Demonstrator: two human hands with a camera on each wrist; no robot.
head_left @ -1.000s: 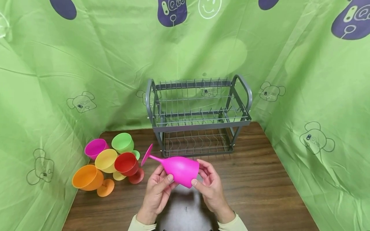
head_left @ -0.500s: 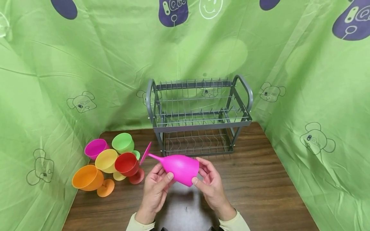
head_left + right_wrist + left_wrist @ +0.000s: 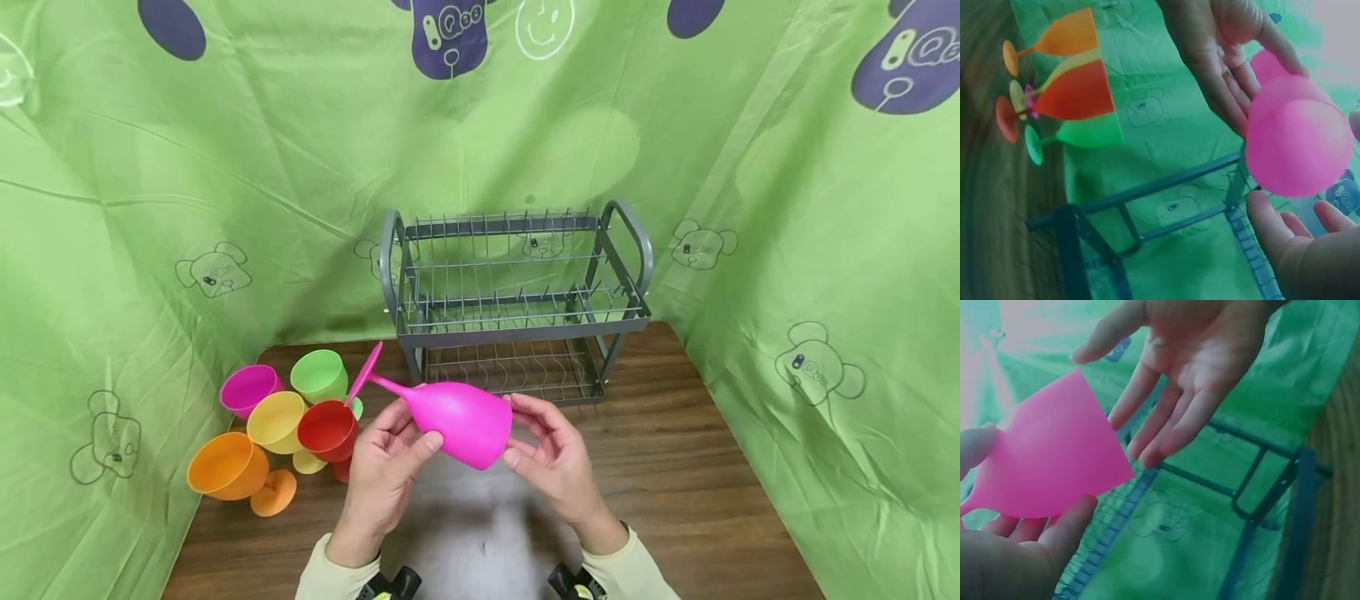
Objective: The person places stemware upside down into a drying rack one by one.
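Observation:
A pink goblet (image 3: 461, 421) lies tilted in the air above the table, its foot toward the upper left and its mouth toward the right. My left hand (image 3: 384, 467) grips the bowl near the stem, thumb on the near side. Close to the rim is my right hand (image 3: 553, 462), its fingers loosely spread. In the left wrist view, the right hand (image 3: 1200, 356) appears apart from the rim. The right wrist view looks into the mouth of the goblet (image 3: 1300, 144), with the right hand's fingers (image 3: 1266, 222) just beneath it.
At left on the wooden table (image 3: 675, 500) stand orange (image 3: 227, 467), yellow (image 3: 276, 419), red (image 3: 327, 429), green (image 3: 318, 375) and magenta (image 3: 250, 390) goblets. A two-tier grey dish rack (image 3: 525, 333) stands at the back. Green cloth (image 3: 300, 167) encloses the table.
The pink goblet has moved up and left with the left hand, its foot now overlapping the red goblet. The right hand's fingers have loosened from the rim. Both forearms reach farther forward.

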